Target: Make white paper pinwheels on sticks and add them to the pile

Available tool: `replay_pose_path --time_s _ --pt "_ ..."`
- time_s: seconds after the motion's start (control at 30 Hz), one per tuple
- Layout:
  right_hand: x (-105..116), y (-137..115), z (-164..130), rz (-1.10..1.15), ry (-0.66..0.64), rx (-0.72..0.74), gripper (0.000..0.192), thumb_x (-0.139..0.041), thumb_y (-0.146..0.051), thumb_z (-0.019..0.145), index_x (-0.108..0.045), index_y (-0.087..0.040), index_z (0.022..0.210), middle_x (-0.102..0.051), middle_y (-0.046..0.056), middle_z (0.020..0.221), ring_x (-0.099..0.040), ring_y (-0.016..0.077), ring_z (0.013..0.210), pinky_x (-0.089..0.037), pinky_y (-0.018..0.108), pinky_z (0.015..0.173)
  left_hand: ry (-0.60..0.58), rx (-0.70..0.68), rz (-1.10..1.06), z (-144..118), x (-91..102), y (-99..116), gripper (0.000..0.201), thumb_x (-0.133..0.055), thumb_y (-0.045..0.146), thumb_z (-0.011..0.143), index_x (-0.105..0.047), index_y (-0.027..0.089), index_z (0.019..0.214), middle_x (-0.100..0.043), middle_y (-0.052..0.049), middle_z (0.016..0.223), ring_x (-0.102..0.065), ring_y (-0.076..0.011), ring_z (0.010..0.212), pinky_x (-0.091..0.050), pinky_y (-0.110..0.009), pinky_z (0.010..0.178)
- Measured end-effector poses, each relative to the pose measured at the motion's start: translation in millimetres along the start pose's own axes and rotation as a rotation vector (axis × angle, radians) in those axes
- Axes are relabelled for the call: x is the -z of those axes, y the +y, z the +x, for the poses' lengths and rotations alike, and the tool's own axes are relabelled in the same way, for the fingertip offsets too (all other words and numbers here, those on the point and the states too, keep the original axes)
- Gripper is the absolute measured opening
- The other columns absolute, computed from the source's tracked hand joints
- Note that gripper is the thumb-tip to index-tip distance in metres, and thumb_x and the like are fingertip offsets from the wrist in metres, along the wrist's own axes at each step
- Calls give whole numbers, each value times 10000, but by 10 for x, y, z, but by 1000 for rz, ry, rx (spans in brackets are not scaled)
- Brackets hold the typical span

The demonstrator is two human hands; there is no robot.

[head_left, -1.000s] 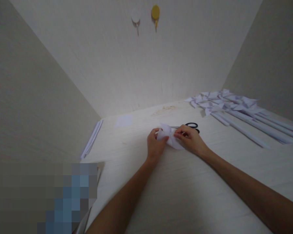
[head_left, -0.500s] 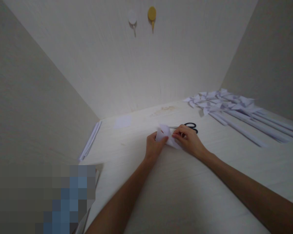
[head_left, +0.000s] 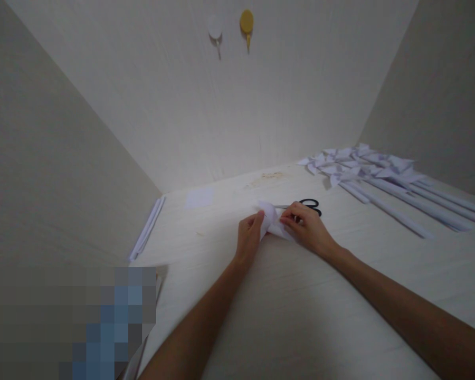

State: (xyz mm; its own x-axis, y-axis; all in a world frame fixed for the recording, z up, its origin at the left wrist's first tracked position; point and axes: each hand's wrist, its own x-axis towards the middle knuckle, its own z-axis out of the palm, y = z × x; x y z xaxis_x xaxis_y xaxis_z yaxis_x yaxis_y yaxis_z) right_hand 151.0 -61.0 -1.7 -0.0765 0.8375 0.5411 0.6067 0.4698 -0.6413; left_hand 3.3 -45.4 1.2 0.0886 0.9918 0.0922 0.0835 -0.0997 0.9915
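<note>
A white paper pinwheel head (head_left: 269, 215) with bent flaps is between my two hands, just above the table. My left hand (head_left: 250, 232) grips its left side, the thumb lying along the front and the fingers behind the paper. From the right, my right hand (head_left: 304, 222) pinches the paper near its middle between thumb and fingertips; anything small in that pinch is hidden. Black-handled scissors (head_left: 311, 206) lie right behind my right hand, their blades partly covered by the paper.
Paper pinwheels (head_left: 354, 169) on rolled paper sticks (head_left: 404, 214) are heaped at the right. Paper rolls (head_left: 147, 228) lie along the left edge, with a flat paper square (head_left: 200, 197) at the back. Two hooks, white (head_left: 215, 27) and yellow (head_left: 246, 22), hang on the wall.
My left thumb has moved up and left, from the paper's lower middle to its upper left. My right hand keeps its pinch in nearly the same place.
</note>
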Motion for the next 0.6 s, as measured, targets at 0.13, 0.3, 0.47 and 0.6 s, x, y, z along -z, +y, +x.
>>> replay_pose_path --time_s 0.13,0.3,0.47,0.6 --pt "7 -9 1 -1 0 -8 107 -543 -135 718 -540 -152 612 -499 16 630 -452 124 588 -352 240 522 -25 -52 6 -8 -5 44 273 -496 370 691 -566 133 577 -479 21 536 -424 -96 531 -332 -212 513" --pt "11 -4 -7 9 -2 -18 105 -535 -144 726 -539 -159 623 -497 15 638 -456 127 604 -352 238 521 5 -61 15 -16 -22 72 199 -520 296 679 -607 123 634 -572 -4 618 -498 -115 591 -379 -217 561" --pt "13 -9 -7 14 3 -18 112 -538 -147 725 -536 -159 614 -499 18 640 -459 127 608 -353 237 518 9 -69 24 -19 -25 59 196 -506 278 693 -617 117 676 -602 -17 645 -523 -122 603 -392 -218 551" --pt "14 -14 -6 24 5 -18 102 -537 -153 728 -546 -161 626 -501 19 648 -463 128 615 -359 237 526 17 -85 22 -18 -23 59 184 -503 258 694 -618 114 698 -611 -21 661 -537 -123 623 -399 -218 569"
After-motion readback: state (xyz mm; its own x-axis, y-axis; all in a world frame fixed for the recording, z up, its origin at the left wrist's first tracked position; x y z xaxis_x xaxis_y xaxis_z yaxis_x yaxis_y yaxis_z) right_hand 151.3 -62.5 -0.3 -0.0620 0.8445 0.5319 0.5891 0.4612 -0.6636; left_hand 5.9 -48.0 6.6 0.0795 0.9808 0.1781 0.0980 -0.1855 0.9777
